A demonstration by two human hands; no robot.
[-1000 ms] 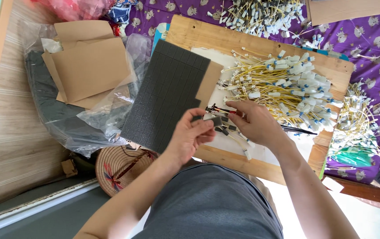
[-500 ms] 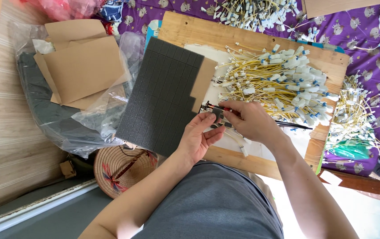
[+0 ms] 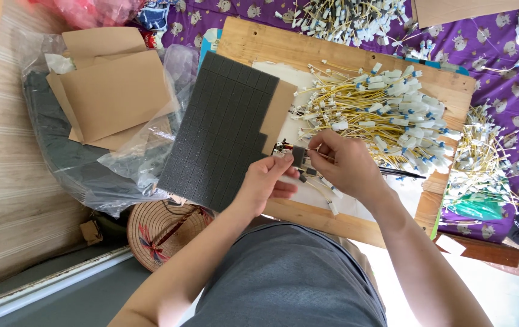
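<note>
A small dark foam square (image 3: 298, 155) with thin wire leads is pinched between both hands above the wooden board (image 3: 253, 45), just beside a grey foam sheet (image 3: 223, 130) scored into a grid of squares. The left hand (image 3: 265, 181) has its grip closed on the piece from below, fingers curled; the right hand (image 3: 347, 163) closes fingertips on it from the other side. Behind lies a tangled heap of yellow wires (image 3: 380, 118) with white plastic connectors. Brown cardboard (image 3: 114, 91) rests on crinkled clear plastic.

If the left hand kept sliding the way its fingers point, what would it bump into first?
The left hand points up and right, so it would likely first meet the small dark foam piece pinched at the right hand, then the pile of yellow wires. Depth is hard to judge.
</note>
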